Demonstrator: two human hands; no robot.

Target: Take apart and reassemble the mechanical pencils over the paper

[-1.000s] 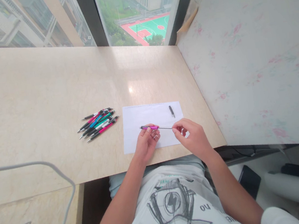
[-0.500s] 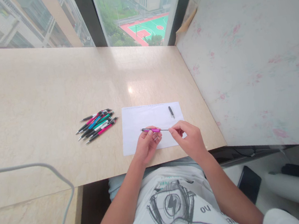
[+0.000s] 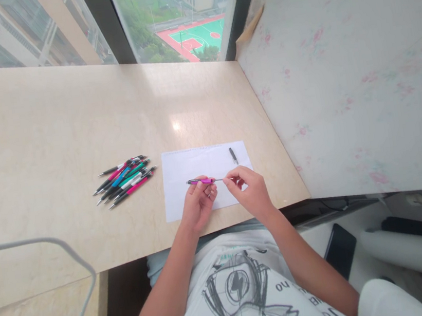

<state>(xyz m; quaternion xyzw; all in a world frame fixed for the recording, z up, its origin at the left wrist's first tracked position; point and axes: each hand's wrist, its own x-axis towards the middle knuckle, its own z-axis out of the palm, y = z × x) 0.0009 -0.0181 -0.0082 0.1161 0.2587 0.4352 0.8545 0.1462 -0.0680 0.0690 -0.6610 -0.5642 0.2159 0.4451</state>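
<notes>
My left hand is closed around the purple pen barrel, which lies level with its dark clip end to the left. From the barrel's open right end a thin dark pen refill sticks out. My right hand pinches that refill between thumb and forefinger, just right of the barrel. Both hands are above a white sheet of paper. On the sheet, beyond my right hand, rests a black pen grip section with a pale tip.
Left of the paper lies a pile of several click pens in pink, blue, green, white and black. A grey cable loops over the near left part of the stone-look table. A flowered wall panel borders the right side; windows stand behind.
The whole view has shifted, so everything sits a little further left. My hands keep the same hold, and slightly less refill seems to show between the barrel and my right fingertips.
</notes>
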